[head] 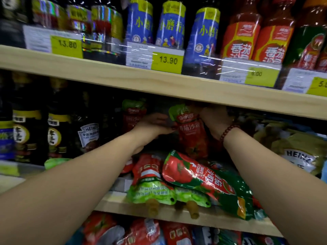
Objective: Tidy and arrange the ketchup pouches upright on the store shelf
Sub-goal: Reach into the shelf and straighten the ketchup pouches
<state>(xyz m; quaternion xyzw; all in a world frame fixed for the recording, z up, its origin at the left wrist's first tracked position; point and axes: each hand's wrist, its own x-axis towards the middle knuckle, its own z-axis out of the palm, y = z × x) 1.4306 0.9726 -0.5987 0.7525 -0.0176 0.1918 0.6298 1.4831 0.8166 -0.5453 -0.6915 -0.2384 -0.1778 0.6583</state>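
Ketchup pouches (pixel 194 175) are lying flat in a heap at the near edge of the middle shelf (pixel 116 205), and their caps are poking out over the front. One red pouch (pixel 192 133) is standing up farther back, between the two hands. It looks soft and floppy, so it may be flopping over as soon as the hands are letting go, because a soft bag does not stand well alone. The heap in front could be sliding off the edge too if an arm is bumping it, since both arms are reaching right over it.

The left hand (pixel 152 125) is reaching in from the left, and its fingertips are pinching the left edge of the red pouch. The right hand (pixel 215 121), with a bead bracelet (pixel 228 131) on its wrist, is curling round the top right corner of the red pouch and gripping it. Another pouch (pixel 133 114) is standing far back, behind the left hand.
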